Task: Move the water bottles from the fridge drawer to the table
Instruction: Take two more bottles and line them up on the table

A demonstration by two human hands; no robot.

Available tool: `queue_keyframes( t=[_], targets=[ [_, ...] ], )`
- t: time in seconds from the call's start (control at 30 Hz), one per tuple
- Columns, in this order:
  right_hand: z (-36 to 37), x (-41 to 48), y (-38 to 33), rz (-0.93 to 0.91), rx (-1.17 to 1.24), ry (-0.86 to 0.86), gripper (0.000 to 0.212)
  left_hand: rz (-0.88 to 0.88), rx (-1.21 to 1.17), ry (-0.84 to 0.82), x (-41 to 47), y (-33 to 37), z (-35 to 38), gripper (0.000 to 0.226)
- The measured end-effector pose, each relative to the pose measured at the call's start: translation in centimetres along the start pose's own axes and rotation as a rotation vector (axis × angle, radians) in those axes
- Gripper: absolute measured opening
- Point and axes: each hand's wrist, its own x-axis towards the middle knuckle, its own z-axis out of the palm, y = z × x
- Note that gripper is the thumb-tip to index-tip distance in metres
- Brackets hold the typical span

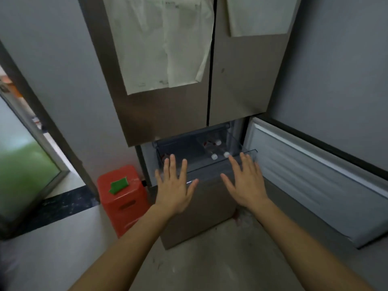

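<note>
Task barely begun: door (315,177) open, drawer (252,153) out, no bottle lifted yet. Bottles (214,156) lie in drawer's right half. Two white caps near front edge, at least one more toward back right corner; count unclear. Left hand (175,185) and right hand (244,181) both spread flat, fingers straight, empty, at drawer's front edge; contact unclear. Worktop not in sight. Drawer: clear hard plastic, boxy. Bottles: clear, red labels, round caps. Fridge (168,112) front smooth, brown.
</note>
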Motion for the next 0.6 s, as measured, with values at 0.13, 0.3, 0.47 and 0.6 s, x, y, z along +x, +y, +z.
queue_keyframes(
  t=[0.13, 0.3, 0.47, 0.6],
  targets=[
    [1.4, 5.4, 3.8, 0.085, -0.007, -0.036, 0.081, 0.041, -0.003, -0.101, 8.1, 1.4, 1.6, 0.076],
    [3.8, 11.5, 9.0, 0.096, 0.022, -0.054, 0.073, 0.027, -0.004, -0.204, 15.1, 2.3, 4.6, 0.075],
    [7.6, 18.7, 11.7, 0.016, 0.092, -0.166, 0.055, -0.117, 0.016, -0.279, 19.9, 2.6, 8.1, 0.073],
    [10.3, 24.2, 12.4, -0.124, 0.128, -0.386, 0.052, -0.282, 0.019, -0.351, 22.0, 3.1, 9.9, 0.071]
  ],
)
